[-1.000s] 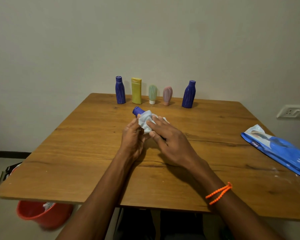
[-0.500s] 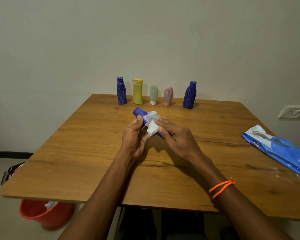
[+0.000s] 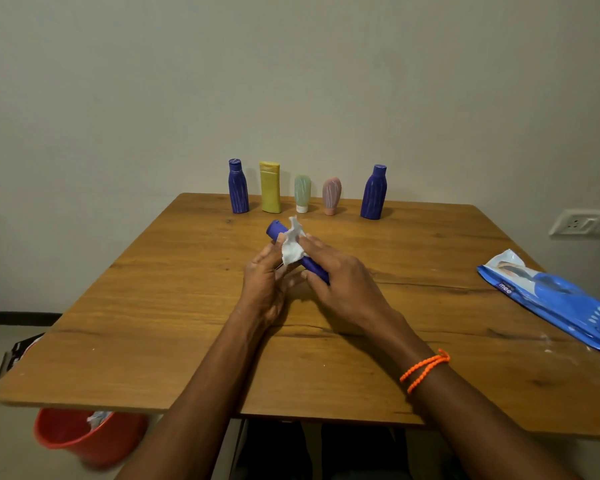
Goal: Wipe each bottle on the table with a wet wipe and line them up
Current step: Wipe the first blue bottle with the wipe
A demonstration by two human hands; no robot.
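Wooden table [image 3: 174, 341], head view: blue bottle [image 3: 311, 265] held above its centre, long axis slanting from cap at far-left toward the right hand [image 3: 343, 289] gripping its base, left hand [image 3: 264, 289] pinching the wet wipe [image 3: 292, 247] against the neck; five bottles [image 3: 302, 192] stand behind, well apart.

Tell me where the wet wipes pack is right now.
In the head view, the blue wet wipes pack lies flat at the table's right edge, below the wall socket, well right of both hands.
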